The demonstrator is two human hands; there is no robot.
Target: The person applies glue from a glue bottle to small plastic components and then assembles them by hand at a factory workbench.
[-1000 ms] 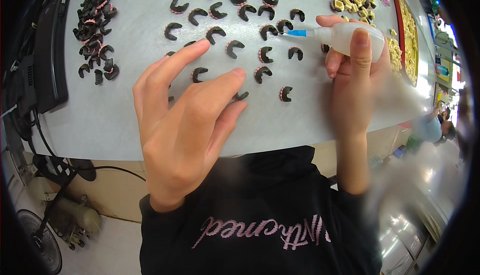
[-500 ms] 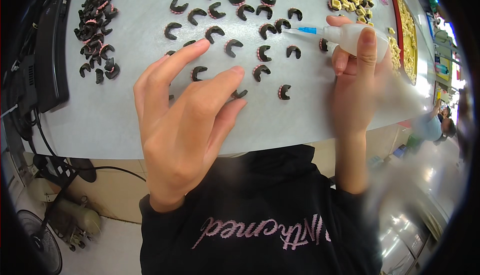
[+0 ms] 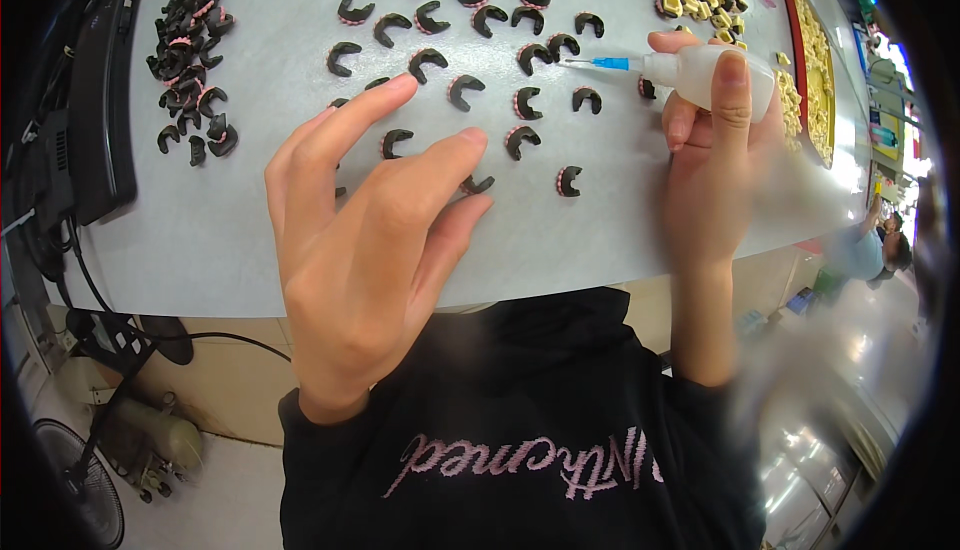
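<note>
Currently our right hand grips the glue bottle; left hand spread wide over black C-shaped pieces; oversqueezing risks smearing neighbours.

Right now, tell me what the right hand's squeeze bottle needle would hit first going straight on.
Probably the black curved piece just left of the white squeeze bottle's needle tip, held by the right hand; depth is unclear.

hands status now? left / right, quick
Left hand: open, fingers spread over the table, holding nothing.
Right hand: closed on a small squeeze bottle, blue tip toward the black C-shaped pieces.
</note>
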